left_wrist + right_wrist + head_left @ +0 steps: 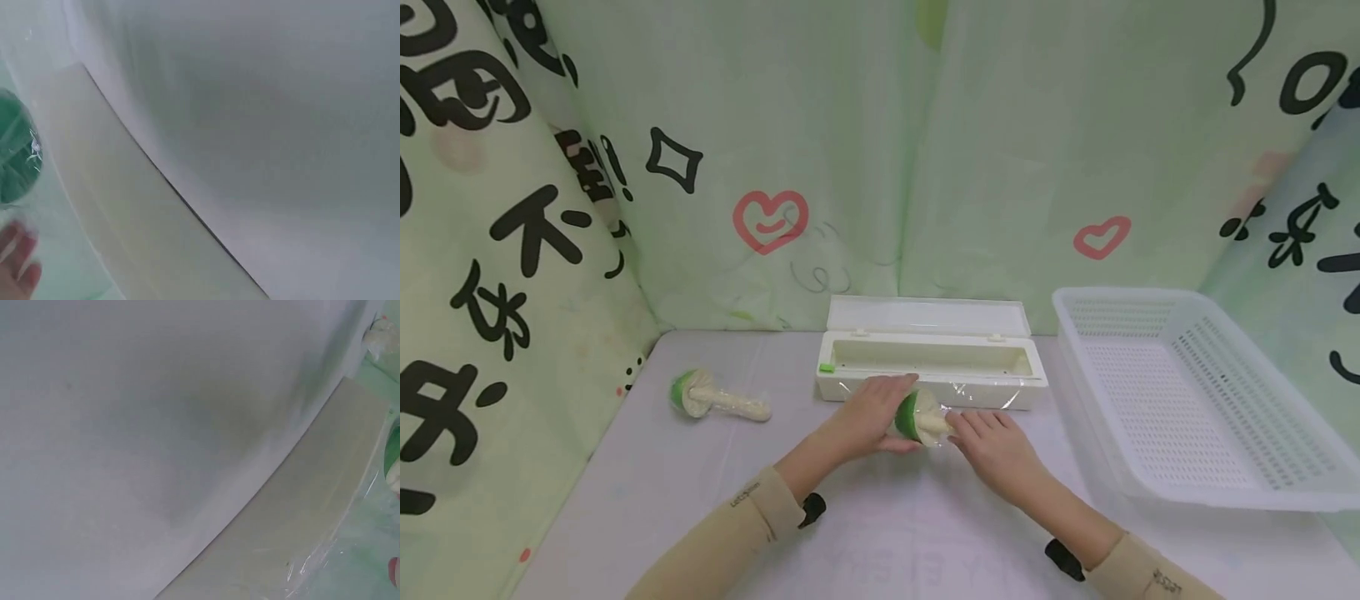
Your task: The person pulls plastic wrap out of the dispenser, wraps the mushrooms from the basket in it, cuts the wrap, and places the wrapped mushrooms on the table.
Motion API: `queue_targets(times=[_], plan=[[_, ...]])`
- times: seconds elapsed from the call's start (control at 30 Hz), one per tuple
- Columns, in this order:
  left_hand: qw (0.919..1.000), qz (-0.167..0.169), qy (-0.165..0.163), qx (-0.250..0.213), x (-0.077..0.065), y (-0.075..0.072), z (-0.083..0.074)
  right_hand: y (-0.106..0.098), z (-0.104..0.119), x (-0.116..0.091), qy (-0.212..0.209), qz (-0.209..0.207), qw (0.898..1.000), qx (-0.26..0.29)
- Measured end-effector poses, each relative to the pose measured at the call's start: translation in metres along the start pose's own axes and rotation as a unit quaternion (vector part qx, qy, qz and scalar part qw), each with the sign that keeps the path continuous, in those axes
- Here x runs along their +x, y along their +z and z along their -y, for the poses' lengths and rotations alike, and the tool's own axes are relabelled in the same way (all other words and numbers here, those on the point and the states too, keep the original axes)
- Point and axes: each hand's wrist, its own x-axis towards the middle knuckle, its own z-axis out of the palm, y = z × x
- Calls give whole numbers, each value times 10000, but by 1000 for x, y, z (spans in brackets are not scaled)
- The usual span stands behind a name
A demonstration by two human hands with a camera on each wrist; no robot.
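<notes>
My right hand [1000,454] pinches the cream handle of a mushroom-shaped tool [917,417] with a green domed head, held sideways just in front of the white cling film box [925,390]. Around the green head my left hand [868,417] spreads, fingers above and thumb below. In the left wrist view the left fingertips [22,256] are blurred beside the green dome. Shiny clear film glints on the tool and along the box front. The box lid stands raised at the back, with a small green slider [827,367] at the left end.
A second tool of the same shape [718,396], wrapped in clear film, lies at the left of the table. A white perforated basket [1180,400] stands at the right. Printed curtain [850,150] closes off the back and sides.
</notes>
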Motion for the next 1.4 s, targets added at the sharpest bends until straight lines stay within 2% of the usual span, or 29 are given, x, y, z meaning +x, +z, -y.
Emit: queue_targets(times=[0.07,0.17,0.23,0.27,0.4,0.5,0.6,0.77,1.0,1.2,1.4], plan=[[9955,-632,240,662,-4,0,-4,-1,-1,2,72,-44,9999,75],[9715,-1609,680,1605,-6,2,-14,-2,-4,6,128,-59,9999,62],[9578,-1934,753,1987,-7,7,-20,-4,-5,8,140,-62,9999,30],[9580,-1973,681,1966,-7,9,-23,-5,-6,10,132,-56,9999,15],[9738,-1665,-106,1544,-6,19,-26,-8,-7,13,77,-26,10000,27],[9789,-1620,-394,1182,-3,22,-21,-10,-8,15,-1,1,10000,28],[9764,-1726,-260,1276,-1,21,-15,-13,-10,17,-91,-30,9999,-53],[9663,-1802,49,1837,2,11,-11,-21,-17,20,-194,-122,9992,-342],[9516,-1736,236,2526,6,-7,-10,-32,-25,24,-411,-387,9961,-673],[9502,-1473,344,2723,8,-20,-12,-41,-29,30,-740,-665,9923,-743],[9501,-1351,381,2784,10,-34,-17,-54,-28,37,-836,-771,9916,-612]])
